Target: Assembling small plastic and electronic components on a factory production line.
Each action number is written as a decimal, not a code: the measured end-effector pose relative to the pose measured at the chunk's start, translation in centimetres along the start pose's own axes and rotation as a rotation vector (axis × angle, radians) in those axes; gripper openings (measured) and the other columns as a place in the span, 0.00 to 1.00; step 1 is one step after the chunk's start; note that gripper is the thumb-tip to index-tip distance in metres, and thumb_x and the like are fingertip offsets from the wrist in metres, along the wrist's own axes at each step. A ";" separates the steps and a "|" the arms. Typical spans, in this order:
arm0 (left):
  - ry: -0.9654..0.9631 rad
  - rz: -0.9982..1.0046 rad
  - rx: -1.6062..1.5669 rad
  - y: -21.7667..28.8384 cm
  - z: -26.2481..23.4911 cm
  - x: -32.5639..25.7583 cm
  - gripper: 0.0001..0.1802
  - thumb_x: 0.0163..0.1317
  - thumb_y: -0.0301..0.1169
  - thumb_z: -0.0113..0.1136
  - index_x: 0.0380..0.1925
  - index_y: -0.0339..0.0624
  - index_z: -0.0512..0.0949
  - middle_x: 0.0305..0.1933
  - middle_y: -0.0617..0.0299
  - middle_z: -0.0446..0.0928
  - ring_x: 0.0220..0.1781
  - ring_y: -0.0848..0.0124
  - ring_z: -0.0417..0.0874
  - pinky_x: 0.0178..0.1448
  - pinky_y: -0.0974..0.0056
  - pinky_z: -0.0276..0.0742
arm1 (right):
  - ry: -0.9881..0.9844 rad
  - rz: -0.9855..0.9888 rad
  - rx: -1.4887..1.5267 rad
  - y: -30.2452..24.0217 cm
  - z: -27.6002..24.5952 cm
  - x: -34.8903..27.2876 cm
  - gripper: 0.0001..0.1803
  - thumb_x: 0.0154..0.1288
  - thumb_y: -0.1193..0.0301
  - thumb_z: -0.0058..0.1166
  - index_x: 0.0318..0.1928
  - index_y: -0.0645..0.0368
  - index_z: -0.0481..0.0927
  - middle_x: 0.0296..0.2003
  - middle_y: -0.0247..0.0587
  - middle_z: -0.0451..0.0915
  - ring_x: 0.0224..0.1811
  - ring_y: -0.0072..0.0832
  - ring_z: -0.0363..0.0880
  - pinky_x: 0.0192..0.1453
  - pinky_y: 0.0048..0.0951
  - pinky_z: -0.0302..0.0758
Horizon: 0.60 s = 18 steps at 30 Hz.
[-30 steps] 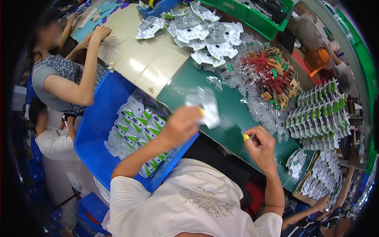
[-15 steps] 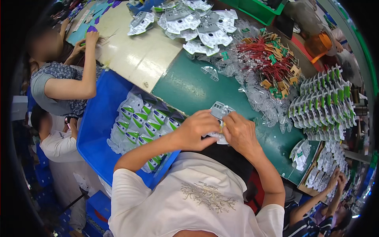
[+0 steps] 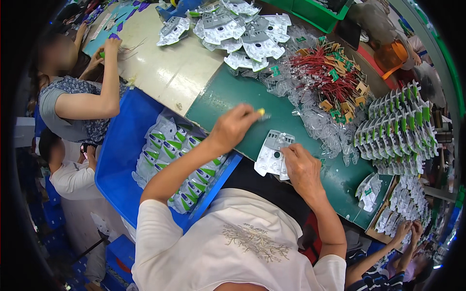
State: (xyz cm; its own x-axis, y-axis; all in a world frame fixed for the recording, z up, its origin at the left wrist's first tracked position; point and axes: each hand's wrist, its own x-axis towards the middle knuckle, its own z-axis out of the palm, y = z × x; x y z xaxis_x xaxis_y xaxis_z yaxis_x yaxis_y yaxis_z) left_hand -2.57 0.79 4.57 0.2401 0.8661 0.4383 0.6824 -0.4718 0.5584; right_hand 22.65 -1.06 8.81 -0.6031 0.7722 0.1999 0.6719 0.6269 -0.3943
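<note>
Two hands that were pressed together on one piece half a second ago are now apart over the dark green work mat [image 3: 242,92]. In the head view, the right hand [image 3: 302,169] rests at the mat's near edge, fingers pressed flat on a pale grey moulded plastic blister tray [image 3: 273,156] that lies flat on the mat rather than lifted in the air as before. The left hand [image 3: 234,127] has moved off to the left of that tray, over the mat's near-left part, and pinches a small yellow-tipped part [image 3: 262,113] between thumb and forefinger, fingers closed around it.

The split suggests the tray has been set down and steadied so the little part can be handled singly.

Beyond the tray, toward the mat's far side, lie a heap of clear plastic shells [image 3: 318,121], a tangle of red wired parts with tan and green tags [image 3: 330,72] and a stack of more grey trays [image 3: 242,34]. Left of the mat stands a blue plastic bin [image 3: 119,160] of green-and-white packets [image 3: 170,150].
</note>
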 end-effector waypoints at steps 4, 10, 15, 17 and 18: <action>-0.047 0.163 0.131 1.4 -0.3 -2.4 0.22 0.54 0.20 0.57 0.51 0.37 0.80 0.53 0.50 0.76 0.54 0.53 0.81 0.58 0.55 0.78 | -0.044 0.027 0.005 0.1 -0.1 -0.1 0.16 0.53 0.81 0.59 0.44 0.62 0.82 0.37 0.41 0.78 0.34 0.39 0.83 0.32 0.40 0.81; -0.104 -0.005 -0.068 2.1 -0.7 -1.2 0.18 0.54 0.18 0.59 0.48 0.35 0.80 0.48 0.51 0.79 0.52 0.54 0.81 0.56 0.55 0.77 | -0.021 0.005 -0.003 0.3 -0.1 -0.4 0.16 0.52 0.82 0.57 0.45 0.62 0.82 0.38 0.40 0.78 0.34 0.38 0.82 0.32 0.39 0.80; -0.021 0.119 -0.177 4.7 0.3 -1.2 0.16 0.54 0.19 0.60 0.45 0.35 0.80 0.45 0.52 0.79 0.51 0.55 0.81 0.55 0.56 0.77 | -0.029 -0.072 -0.017 0.3 -0.5 0.0 0.16 0.52 0.81 0.57 0.44 0.61 0.82 0.38 0.39 0.77 0.34 0.36 0.81 0.32 0.36 0.79; -0.057 0.222 -0.131 5.0 0.6 -0.9 0.16 0.54 0.20 0.60 0.45 0.34 0.80 0.46 0.54 0.79 0.52 0.56 0.81 0.55 0.57 0.78 | -0.023 -0.081 -0.023 0.4 -0.5 0.0 0.16 0.52 0.81 0.57 0.44 0.61 0.82 0.38 0.39 0.77 0.34 0.35 0.81 0.32 0.35 0.79; -0.086 0.279 -0.078 4.8 0.5 -0.7 0.16 0.55 0.22 0.59 0.45 0.34 0.80 0.46 0.55 0.79 0.52 0.58 0.81 0.55 0.57 0.77 | -0.015 -0.093 -0.029 0.5 -0.5 0.0 0.16 0.52 0.81 0.57 0.44 0.61 0.82 0.38 0.38 0.78 0.34 0.35 0.81 0.32 0.35 0.79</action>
State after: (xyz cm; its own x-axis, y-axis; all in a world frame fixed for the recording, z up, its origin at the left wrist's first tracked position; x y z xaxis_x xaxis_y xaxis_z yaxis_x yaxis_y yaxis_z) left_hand 0.89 -1.98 6.60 0.4709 0.7103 0.5232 0.5272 -0.7021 0.4786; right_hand 23.20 -0.69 9.01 -0.6695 0.7092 0.2211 0.6248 0.6985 -0.3489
